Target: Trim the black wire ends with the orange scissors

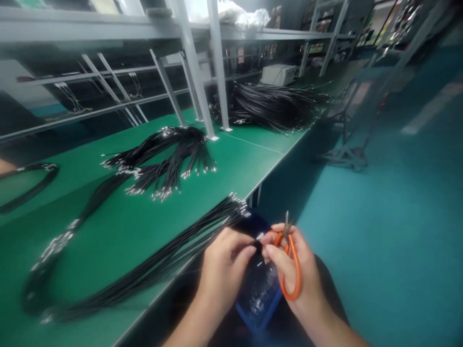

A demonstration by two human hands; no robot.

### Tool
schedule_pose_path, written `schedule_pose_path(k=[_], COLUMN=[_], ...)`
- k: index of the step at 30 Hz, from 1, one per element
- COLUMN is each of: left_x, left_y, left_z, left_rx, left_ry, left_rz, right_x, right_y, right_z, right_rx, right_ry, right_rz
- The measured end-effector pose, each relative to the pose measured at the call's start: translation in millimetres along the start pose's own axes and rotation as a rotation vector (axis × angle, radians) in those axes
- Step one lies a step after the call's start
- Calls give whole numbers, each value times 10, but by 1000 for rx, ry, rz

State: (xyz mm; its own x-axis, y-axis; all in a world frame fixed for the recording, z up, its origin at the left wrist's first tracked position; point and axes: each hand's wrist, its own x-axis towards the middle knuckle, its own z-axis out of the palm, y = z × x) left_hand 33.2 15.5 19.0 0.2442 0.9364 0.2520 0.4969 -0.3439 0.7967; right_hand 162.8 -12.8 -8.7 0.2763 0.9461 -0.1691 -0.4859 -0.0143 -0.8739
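Green bench [119,231] strewn with black cables [159,260], teal floor [379,231] — right hand [292,274] grips orange snips [291,265], left hand [224,265] pinches a wire end.

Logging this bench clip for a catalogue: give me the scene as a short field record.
left hand: pinches a black wire end at its fingertips
right hand: holds orange-handled snips, fingertips meeting the left hand's
below hands: blue tray of small bits
bench: green top, long black wire bundle nearest the hands
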Motion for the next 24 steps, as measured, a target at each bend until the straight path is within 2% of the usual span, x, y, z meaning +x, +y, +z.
schedule_pose_path(k=[5,16,21,24], left_x=[-71,-132,-142,-146], left_y=[-34,-55,-61,-95], left_z=[22,25,2,-11], left_rx=[-61,-85,-140,-276], left_ry=[-8,1,-12,-66], left_rz=[-92,-135,-181,-261], right_x=[29,53,71,81], right_y=[-11,-20,-19,19], right_z=[63,126,137,144], right_rx=[48,91,229,311], right_ry=[2,-33,-118,-161], right_rz=[-2,61,135,181])
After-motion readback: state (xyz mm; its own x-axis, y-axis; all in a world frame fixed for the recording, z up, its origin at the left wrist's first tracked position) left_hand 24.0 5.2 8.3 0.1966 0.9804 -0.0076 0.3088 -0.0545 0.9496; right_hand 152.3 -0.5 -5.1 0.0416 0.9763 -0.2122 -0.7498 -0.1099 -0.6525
